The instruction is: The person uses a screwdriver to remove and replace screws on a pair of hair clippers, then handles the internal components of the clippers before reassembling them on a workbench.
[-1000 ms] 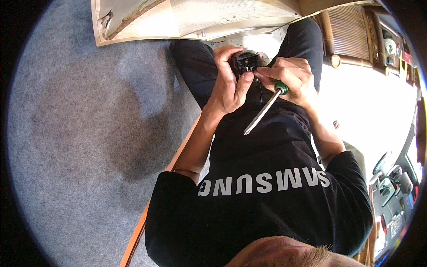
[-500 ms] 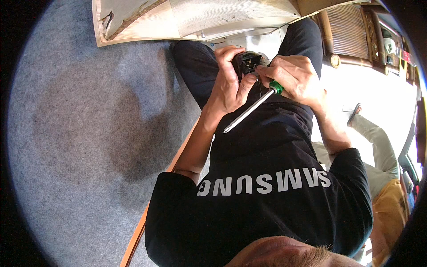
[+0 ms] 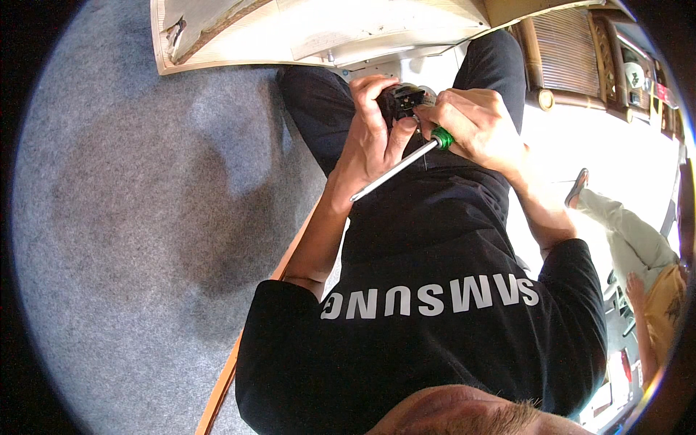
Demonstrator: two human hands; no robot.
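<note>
A small dark device [image 3: 407, 101] with an opening full of metal parts sits between my hands, above my lap. My left hand [image 3: 373, 127] is closed around its left side, the thumb near the lower edge. My right hand [image 3: 475, 127] grips a screwdriver [image 3: 395, 170] with a green handle end, its long steel shaft slanting down to the left toward my left wrist. The right fingertips also touch the device's right side. What exactly they pinch there is too small to make out, and most of the screwdriver's handle is hidden in the palm.
A pale wooden piece of furniture [image 3: 377, 32] stands just beyond my knees. Grey carpet [image 3: 130, 217] lies on the left, with an orange strip [image 3: 225, 377] along its edge. A bamboo-framed piece [image 3: 565, 58] is at the far right. Another person in light trousers [image 3: 623, 225] is at the right.
The screwdriver's tip has swung left and a little up, toward my left wrist. My hands stay around the device. The other person at the right has shifted position.
</note>
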